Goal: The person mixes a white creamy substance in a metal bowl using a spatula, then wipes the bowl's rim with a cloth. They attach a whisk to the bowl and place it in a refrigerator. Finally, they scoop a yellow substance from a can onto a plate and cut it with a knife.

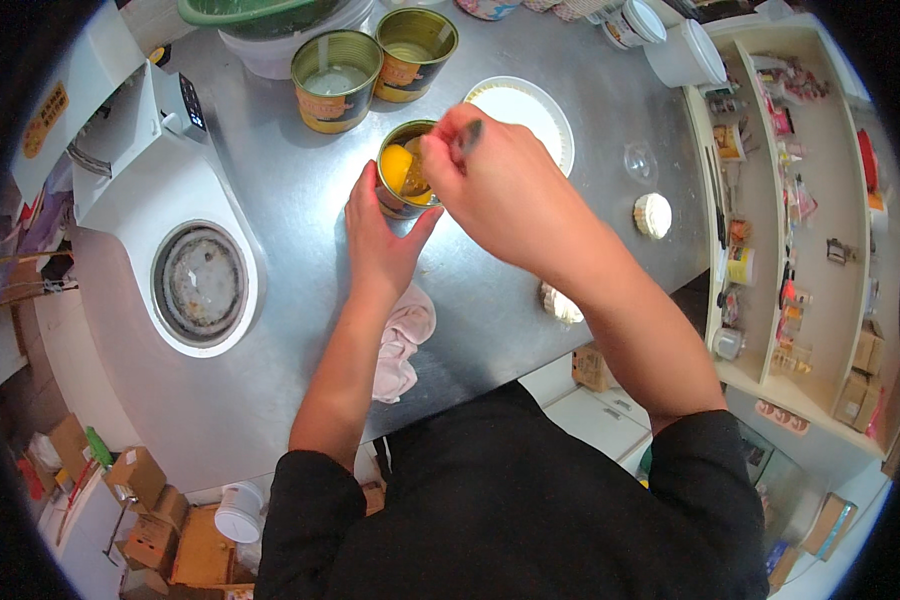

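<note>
My left hand (pixel 379 244) is wrapped round the near left side of an open tin can (pixel 396 206), fingers and thumb spread along its wall. Inside the can lie yellow-orange fruit halves (pixel 396 166) in liquid, probably peaches. Over the can's right rim, my right hand (pixel 499 176) is closed round a utensil (pixel 472 136); only a dark end of it shows above the fist. Its lower end is hidden by the hand. Just behind the right hand stands a round white dish (pixel 562 131) with a ridged rim.
Two opened cans (pixel 330 112) (pixel 405 86) stand behind. A white kitchen machine (pixel 251 300) with a round metal recess occupies the left. A pink cloth (pixel 401 345) lies nearby. Cream-topped cupcakes (pixel 652 216) (pixel 562 304) and a clear plastic lid (pixel 640 163) sit right, before shelves (pixel 817 225).
</note>
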`<state>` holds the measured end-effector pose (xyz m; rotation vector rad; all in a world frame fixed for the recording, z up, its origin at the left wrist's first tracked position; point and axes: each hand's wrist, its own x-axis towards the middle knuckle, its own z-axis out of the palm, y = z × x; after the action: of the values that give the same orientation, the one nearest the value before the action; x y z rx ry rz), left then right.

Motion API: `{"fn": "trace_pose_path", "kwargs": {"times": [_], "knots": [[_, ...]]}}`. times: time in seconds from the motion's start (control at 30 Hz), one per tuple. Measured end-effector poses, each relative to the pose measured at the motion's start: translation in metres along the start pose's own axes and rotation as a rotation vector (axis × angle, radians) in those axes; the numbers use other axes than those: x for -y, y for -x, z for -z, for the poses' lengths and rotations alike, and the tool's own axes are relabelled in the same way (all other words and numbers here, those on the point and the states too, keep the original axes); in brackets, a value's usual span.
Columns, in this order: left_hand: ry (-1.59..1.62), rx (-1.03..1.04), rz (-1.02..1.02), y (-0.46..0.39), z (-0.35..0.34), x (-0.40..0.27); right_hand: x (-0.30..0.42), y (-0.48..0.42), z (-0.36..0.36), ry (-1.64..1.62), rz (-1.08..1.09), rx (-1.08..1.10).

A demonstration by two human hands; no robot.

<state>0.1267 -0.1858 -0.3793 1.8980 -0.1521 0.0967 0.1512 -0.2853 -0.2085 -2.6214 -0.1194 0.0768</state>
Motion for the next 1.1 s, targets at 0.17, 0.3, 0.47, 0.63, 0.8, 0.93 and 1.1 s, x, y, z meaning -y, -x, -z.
{"fn": "trace_pose_path", "kwargs": {"times": [0.17, 0.3, 0.47, 0.63, 0.8, 0.93, 1.1], "knots": [[0.016, -0.003, 0.014, 0.001, 0.001, -0.004, -0.005, -0.012, 0.002, 0.014, -0.036, 0.155], [0.029, -0.013, 0.034, 0.006, 0.004, -0.003, -0.045, 0.020, 0.019, -0.509, -0.155, 0.163], [0.052, -0.002, 0.033, 0.012, 0.010, 0.002, -0.066, 0.044, 0.032, -0.739, -0.250, 0.198], [-0.001, -0.022, 0.026, 0.013, 0.006, 0.000, -0.015, 0.036, 0.016, 0.025, 0.090, 0.322], [-0.009, 0.017, -0.217, 0.016, 0.000, 0.025, 0.016, 0.017, -0.020, 0.413, 0.349, 0.426], [0.131, -0.014, 0.021, 0.012, 0.007, 0.004, 0.001, -0.012, 0.014, 0.039, 0.119, 0.360], [0.037, -0.011, 0.057, 0.019, 0.013, 0.001, -0.082, -0.001, 0.053, -0.855, -0.346, 0.321]]}}
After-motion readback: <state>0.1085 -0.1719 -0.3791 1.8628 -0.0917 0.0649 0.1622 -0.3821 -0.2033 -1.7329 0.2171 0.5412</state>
